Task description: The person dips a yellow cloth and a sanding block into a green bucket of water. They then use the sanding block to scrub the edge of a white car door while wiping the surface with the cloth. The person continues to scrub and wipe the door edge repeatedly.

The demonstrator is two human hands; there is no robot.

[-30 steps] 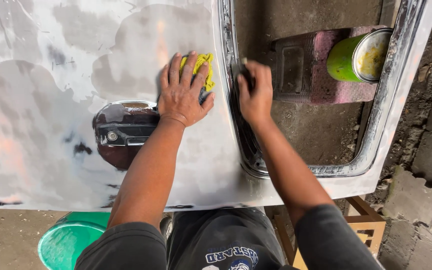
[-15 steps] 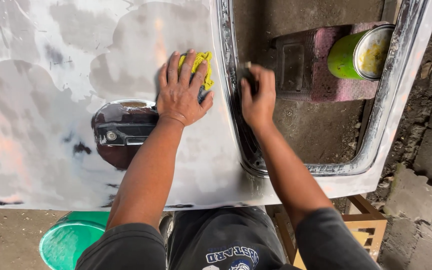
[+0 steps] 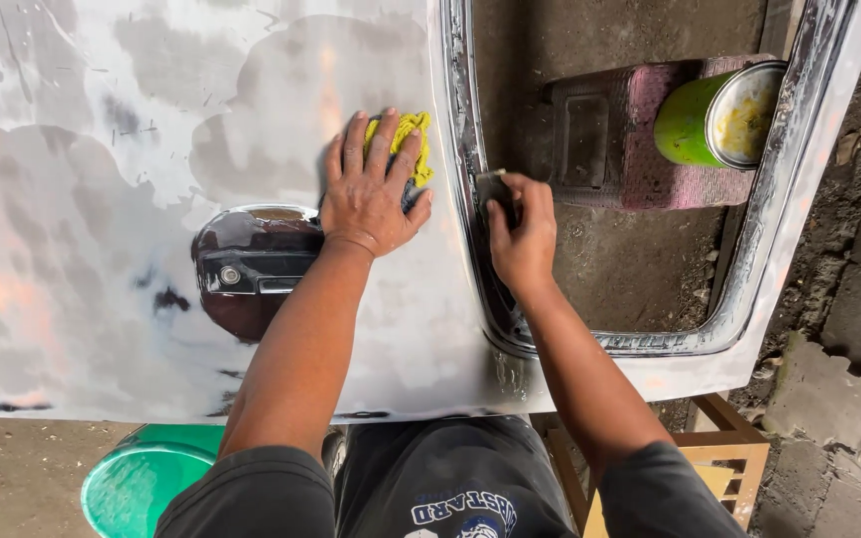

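Yellow cloth [image 3: 409, 139] on door panel [image 3: 102, 149].

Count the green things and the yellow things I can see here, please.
Green: 2, the can on the pink block and the bucket by the floor.
Yellow: 1, the cloth under the left hand.
Total: 3.

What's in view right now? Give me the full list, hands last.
car door panel: one, grey-white sanded, lying flat across the view
door handle recess: one, dark maroon, mid-panel
window frame: one, pale, at right
yellow cloth: one, under the left hand
dark sanding piece: one, small, in the right hand at the frame edge
green can: one, on a pink block
green bucket: one, bottom left
wooden stand: one, under the panel
left hand: flat on cloth
right hand: gripping the sanding piece
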